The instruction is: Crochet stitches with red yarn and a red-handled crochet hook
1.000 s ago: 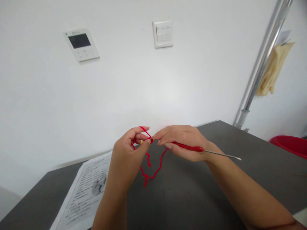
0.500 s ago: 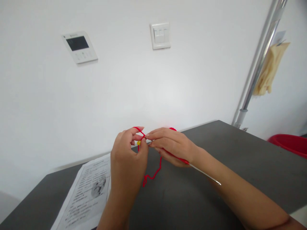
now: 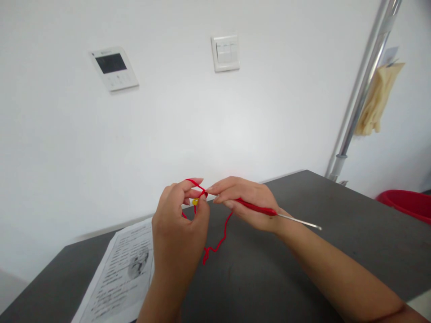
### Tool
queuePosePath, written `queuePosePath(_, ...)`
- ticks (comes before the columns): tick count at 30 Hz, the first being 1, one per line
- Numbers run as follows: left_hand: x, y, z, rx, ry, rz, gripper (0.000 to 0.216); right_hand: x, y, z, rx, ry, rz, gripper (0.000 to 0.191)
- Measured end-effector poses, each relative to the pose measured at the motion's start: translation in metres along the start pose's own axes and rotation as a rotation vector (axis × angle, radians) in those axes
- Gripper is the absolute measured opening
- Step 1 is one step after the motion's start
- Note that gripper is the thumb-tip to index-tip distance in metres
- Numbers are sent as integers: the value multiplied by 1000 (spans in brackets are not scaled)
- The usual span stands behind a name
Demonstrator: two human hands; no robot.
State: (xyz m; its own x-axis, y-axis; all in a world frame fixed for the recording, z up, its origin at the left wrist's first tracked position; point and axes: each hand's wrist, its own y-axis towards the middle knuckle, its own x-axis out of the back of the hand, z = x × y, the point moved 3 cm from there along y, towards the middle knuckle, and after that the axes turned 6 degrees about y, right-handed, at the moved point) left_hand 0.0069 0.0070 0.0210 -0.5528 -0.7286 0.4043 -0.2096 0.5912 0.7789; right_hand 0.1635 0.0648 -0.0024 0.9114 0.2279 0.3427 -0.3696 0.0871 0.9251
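Observation:
My left hand (image 3: 180,224) pinches a small piece of red yarn (image 3: 225,229) between thumb and fingers. A strand runs over its raised index finger. Close to the left thumb hangs a small yellow stitch marker (image 3: 195,202), or something like one. My right hand (image 3: 249,202) is closed around a crochet hook (image 3: 259,208) with a red grip and metal ends. The hook's working tip meets the yarn at the left fingertips, where the stitches are too small to make out. Loose yarn trails down onto the dark table below the hands.
Printed sheets (image 3: 117,273) lie left of my hands on the dark grey table (image 3: 336,224). Behind stands a white wall with an intercom panel (image 3: 114,69) and a light switch (image 3: 226,54). A metal pole (image 3: 363,89), hanging yellow gloves (image 3: 379,101) and a red basin (image 3: 407,204) are at right.
My right hand has turned, swinging the hook's rear end up and to the right, so more of its red grip shows. My left hand keeps nearly the same place.

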Motion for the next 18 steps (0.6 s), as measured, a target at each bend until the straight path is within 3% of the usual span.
queuePosePath(4, -4, 5, 13, 266, -385, 166, 24, 10, 2, -2, -92, 158, -29, 15)
queuePosePath(8, -7, 9, 17, 414, -727, 301, 23, 8, 3, 1, 32, 91, -8, 14)
queuePosePath(12, -11, 11, 16, 494, -889, 343, 23, 3, 2, 6, 213, -79, -2, 17)
queuePosePath(18, -19, 11, 17, 533, -973, 393, 18, 3, -1, 8, 284, -288, -12, 16)
